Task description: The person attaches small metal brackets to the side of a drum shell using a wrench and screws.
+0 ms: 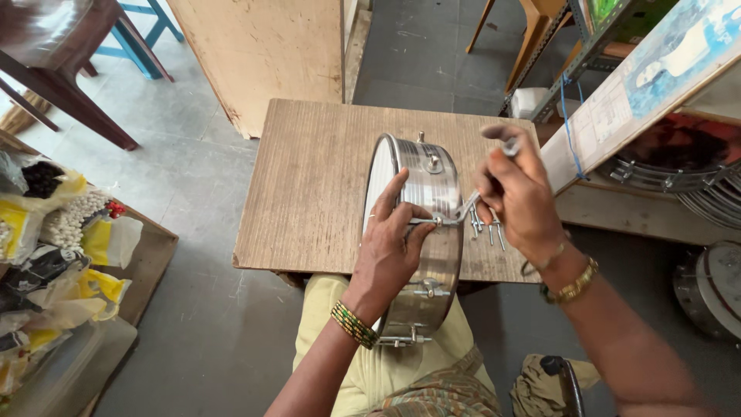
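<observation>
Left hand (390, 243): I see it wrapped over the metal shell of the drum (428, 232), thumb and fingers pinching a small tension rod (423, 222) against the shell.
Right hand (519, 197): closed on a drum key (469, 205), its tip meeting the rod; the upper end is hidden in my fist.
Drum: stands on edge at the near edge of the wooden table (316, 185), lower part resting on my lap.
Loose screws (486, 228): on the table just behind the right hand, partly covered, number unclear.
Right edge: more drums (710, 289), cut off.
Left: bags (54, 232), contents hard to make out.
</observation>
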